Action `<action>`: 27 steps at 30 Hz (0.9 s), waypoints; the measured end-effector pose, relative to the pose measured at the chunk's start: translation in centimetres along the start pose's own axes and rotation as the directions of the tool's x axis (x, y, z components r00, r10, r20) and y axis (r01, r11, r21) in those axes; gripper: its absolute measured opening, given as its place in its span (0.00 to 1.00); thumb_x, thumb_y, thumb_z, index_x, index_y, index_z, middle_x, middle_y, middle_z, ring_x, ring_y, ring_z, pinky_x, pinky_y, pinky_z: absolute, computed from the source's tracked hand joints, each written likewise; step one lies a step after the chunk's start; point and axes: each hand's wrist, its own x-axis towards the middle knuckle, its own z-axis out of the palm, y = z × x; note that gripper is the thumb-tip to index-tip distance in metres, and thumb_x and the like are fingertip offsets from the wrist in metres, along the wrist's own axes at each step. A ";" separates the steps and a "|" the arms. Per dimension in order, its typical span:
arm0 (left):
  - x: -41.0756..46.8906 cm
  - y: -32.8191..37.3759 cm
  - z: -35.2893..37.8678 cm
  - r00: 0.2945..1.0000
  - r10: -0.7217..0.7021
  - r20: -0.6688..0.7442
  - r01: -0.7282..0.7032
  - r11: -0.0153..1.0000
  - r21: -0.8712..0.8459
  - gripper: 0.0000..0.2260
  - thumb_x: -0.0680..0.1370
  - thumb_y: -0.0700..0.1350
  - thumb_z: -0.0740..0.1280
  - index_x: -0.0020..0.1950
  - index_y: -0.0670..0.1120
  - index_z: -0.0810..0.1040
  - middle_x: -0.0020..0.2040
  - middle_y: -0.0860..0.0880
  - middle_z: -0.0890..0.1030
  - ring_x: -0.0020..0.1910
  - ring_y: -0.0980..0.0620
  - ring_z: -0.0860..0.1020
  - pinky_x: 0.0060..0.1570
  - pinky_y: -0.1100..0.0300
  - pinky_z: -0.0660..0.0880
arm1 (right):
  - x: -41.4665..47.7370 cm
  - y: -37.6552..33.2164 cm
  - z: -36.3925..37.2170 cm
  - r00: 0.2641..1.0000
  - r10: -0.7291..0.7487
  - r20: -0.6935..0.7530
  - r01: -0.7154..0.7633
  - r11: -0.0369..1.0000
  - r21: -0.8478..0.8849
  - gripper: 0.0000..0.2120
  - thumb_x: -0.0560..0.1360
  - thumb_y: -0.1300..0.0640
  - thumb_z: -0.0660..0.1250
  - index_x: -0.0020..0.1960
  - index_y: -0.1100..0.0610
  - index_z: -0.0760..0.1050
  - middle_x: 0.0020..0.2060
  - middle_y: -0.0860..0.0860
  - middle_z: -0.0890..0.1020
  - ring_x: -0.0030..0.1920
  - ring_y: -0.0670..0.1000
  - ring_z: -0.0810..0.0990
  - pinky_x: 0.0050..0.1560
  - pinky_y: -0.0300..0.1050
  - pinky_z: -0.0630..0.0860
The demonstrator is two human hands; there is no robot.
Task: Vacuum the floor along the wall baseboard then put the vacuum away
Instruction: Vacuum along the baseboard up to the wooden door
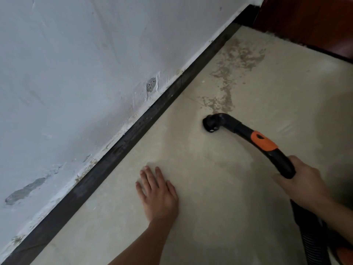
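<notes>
- The right hand point(303, 180) is wrapped around the curved black vacuum handle point(282, 163), fingers closed on it just below an orange collar point(264, 141).
- Behind that hand a ribbed black hose point(309, 232) runs down to the lower right corner, where a bit of orange casing point(343, 253) shows at the edge.
- From the handle the tube bends forward into an elbow ending in a small round black nozzle point(210, 125), which is pressed to the beige floor point(219, 188).
- The nozzle sits a little out from the wall, apart from the dark baseboard point(133, 134).
- The left hand point(157, 194) lies flat and open on the floor, palm down with fingers spread, holding nothing, between the baseboard and the handle.
- Just beyond the nozzle a trail of greyish dust and grit point(227, 81) stretches towards the far corner.
- The pale wall point(86, 64) above the baseboard is scuffed, with grey patches where the paint is chipped.
- A reddish-brown wooden surface point(309, 22) fills the top right corner.
</notes>
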 end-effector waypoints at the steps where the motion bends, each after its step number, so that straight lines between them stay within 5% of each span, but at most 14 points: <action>1: 0.0 0.0 -0.1 1.000 0.001 0.000 -0.001 1.000 0.003 0.29 0.79 0.54 0.43 0.78 0.43 0.58 0.79 0.39 0.52 0.78 0.41 0.49 0.75 0.42 0.44 | 0.0 0.8 -0.4 0.999 0.032 -0.031 -0.032 0.999 -0.010 0.12 0.69 0.57 0.74 0.47 0.53 0.72 0.29 0.54 0.78 0.31 0.56 0.77 0.32 0.49 0.74; 7: -0.1 0.1 -0.2 1.000 -0.005 0.001 0.005 1.000 0.019 0.31 0.78 0.54 0.40 0.78 0.44 0.55 0.79 0.40 0.50 0.78 0.42 0.47 0.75 0.44 0.42 | 1.7 -0.3 0.8 0.994 0.055 -0.094 -0.050 0.997 0.059 0.12 0.71 0.57 0.72 0.50 0.55 0.72 0.32 0.50 0.75 0.30 0.48 0.73 0.28 0.39 0.63; 13: 0.0 0.1 -0.1 1.000 -0.008 0.025 0.007 1.000 0.025 0.29 0.80 0.54 0.42 0.79 0.45 0.51 0.79 0.41 0.45 0.78 0.43 0.43 0.75 0.44 0.40 | 4.8 -5.8 3.5 0.999 -0.003 -0.045 0.009 0.992 0.124 0.14 0.72 0.57 0.71 0.54 0.58 0.71 0.36 0.55 0.76 0.34 0.57 0.75 0.34 0.44 0.70; 20: 0.0 0.2 -0.3 1.000 -0.005 0.009 0.005 1.000 0.004 0.29 0.79 0.53 0.44 0.77 0.43 0.59 0.78 0.39 0.53 0.78 0.40 0.50 0.75 0.42 0.46 | 7.6 -10.3 3.7 0.994 -0.104 0.042 0.100 0.991 0.089 0.13 0.71 0.57 0.71 0.51 0.58 0.70 0.38 0.57 0.77 0.35 0.58 0.78 0.36 0.48 0.76; 23: 0.0 0.2 -0.3 1.000 0.003 0.004 -0.003 1.000 0.001 0.29 0.79 0.53 0.45 0.77 0.42 0.60 0.78 0.39 0.54 0.78 0.40 0.51 0.75 0.41 0.48 | 8.4 -12.6 4.5 0.999 -0.049 -0.006 0.049 0.990 0.132 0.15 0.73 0.57 0.70 0.55 0.59 0.70 0.38 0.55 0.74 0.33 0.55 0.74 0.31 0.42 0.68; 27: 0.1 0.0 -0.2 1.000 0.002 0.016 -0.002 1.000 0.007 0.30 0.78 0.54 0.42 0.78 0.43 0.57 0.79 0.40 0.51 0.78 0.40 0.49 0.75 0.42 0.45 | 6.6 -14.7 6.3 0.989 -0.148 0.007 0.147 0.984 0.104 0.15 0.73 0.57 0.70 0.51 0.58 0.65 0.33 0.50 0.70 0.29 0.49 0.70 0.26 0.39 0.62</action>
